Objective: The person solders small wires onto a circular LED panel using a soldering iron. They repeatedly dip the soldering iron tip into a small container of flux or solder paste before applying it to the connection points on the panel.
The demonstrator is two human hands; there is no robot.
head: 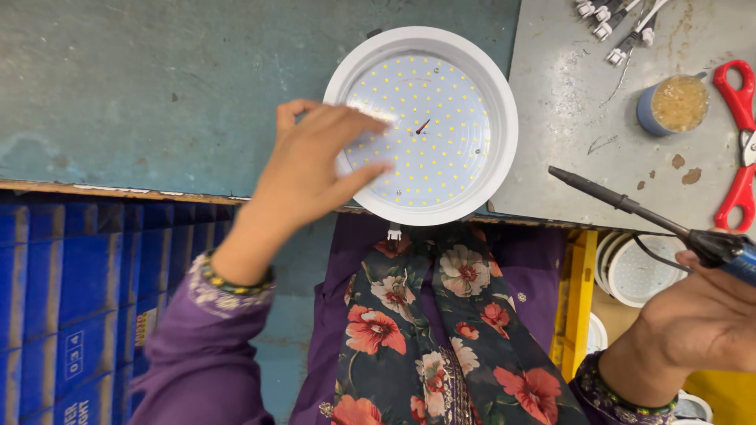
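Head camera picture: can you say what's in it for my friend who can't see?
Seen from above, a person's left hand rests its fingers on a round white lamp dotted with tiny yellow lights, lying on a worn blue-green table. The right hand holds a soldering iron off to the side, near red scissors and a small cup.

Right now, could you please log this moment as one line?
left hand: on round LED panel | right hand: holds soldering iron, clear of panel

Round white LED downlight panel (429, 130), yellow chip array face-up, lies flat at table's near edge, 12 o'clock. Soldering iron (630, 206), black with blue handle, is tilted, tip toward 10 o'clock.
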